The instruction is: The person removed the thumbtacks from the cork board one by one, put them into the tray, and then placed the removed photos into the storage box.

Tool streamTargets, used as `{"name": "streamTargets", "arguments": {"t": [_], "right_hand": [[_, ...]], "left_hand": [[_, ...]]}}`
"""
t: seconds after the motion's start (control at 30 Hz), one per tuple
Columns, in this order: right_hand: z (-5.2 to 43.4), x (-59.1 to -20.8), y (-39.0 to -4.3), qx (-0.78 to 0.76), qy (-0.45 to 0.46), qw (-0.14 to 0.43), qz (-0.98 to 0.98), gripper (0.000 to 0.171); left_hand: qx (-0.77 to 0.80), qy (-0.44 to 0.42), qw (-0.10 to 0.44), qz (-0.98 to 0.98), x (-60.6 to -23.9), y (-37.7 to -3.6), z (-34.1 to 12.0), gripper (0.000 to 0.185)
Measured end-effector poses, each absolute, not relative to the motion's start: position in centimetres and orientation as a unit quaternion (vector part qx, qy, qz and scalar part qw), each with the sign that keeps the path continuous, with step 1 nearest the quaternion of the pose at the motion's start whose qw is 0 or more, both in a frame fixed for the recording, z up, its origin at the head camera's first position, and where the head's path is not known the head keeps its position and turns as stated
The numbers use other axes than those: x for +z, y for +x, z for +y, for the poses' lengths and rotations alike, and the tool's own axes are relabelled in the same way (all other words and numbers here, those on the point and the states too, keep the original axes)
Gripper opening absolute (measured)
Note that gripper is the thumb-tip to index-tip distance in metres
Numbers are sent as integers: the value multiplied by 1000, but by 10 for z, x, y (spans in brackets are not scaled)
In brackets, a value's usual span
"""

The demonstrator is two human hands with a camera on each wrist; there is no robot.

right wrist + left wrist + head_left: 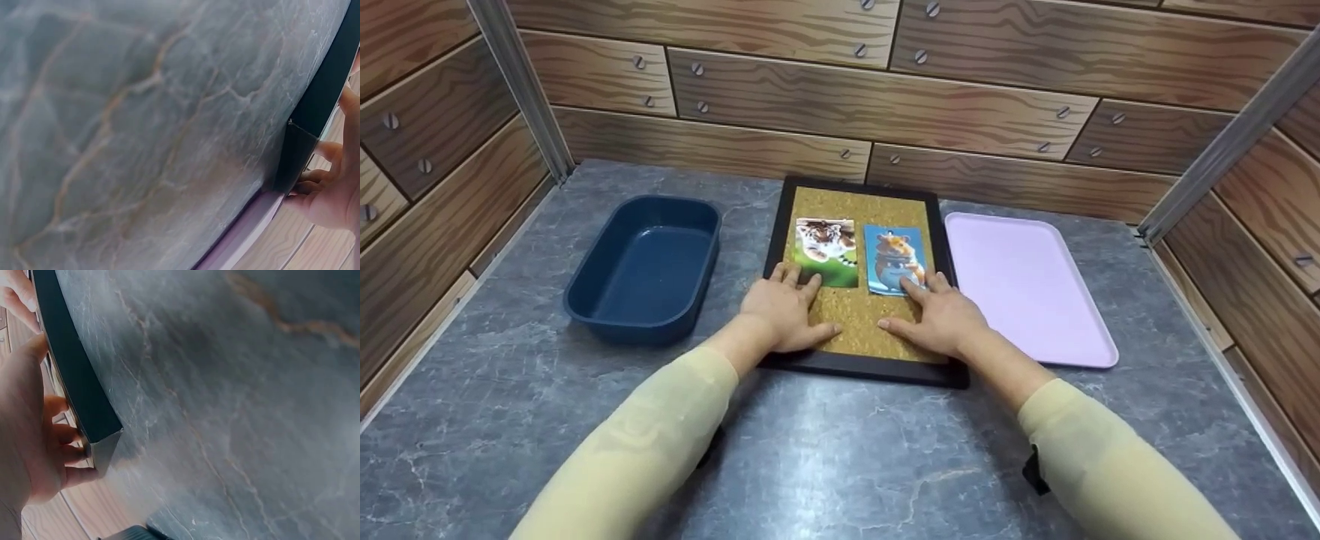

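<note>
A black-framed cork board [885,206] lies flat on the grey marble table, with a tiger picture [826,250] and a hamster picture [894,257] on it side by side. My left hand [784,307] lies flat on the cork, fingertips touching the tiger picture's lower edge. My right hand [937,315] lies flat as well, fingers touching the hamster picture's lower right corner. The left wrist view shows the board's frame [76,377] beside my palm [25,433]. In the right wrist view the frame [320,101] meets my fingers [329,191].
An empty dark blue tub [649,262] stands left of the board. A flat pink tray [1024,274] lies on the right, its rim [247,230] near the board's corner. Wood-patterned walls enclose the table on three sides.
</note>
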State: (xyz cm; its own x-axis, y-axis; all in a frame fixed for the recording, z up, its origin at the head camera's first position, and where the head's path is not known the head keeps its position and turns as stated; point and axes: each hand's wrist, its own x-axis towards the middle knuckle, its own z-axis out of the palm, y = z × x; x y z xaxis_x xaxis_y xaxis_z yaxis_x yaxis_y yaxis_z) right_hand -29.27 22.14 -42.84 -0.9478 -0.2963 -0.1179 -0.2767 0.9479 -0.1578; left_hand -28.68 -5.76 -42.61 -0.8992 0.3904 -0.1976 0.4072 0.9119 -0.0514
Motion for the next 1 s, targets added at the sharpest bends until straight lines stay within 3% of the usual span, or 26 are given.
{"name": "streamTargets", "arguments": {"t": [1.0], "right_hand": [[224,-431,-269,-61,-161,59,983,98]], "left_hand": [[-51,209,68,974,-429,-253,-56,101]]}}
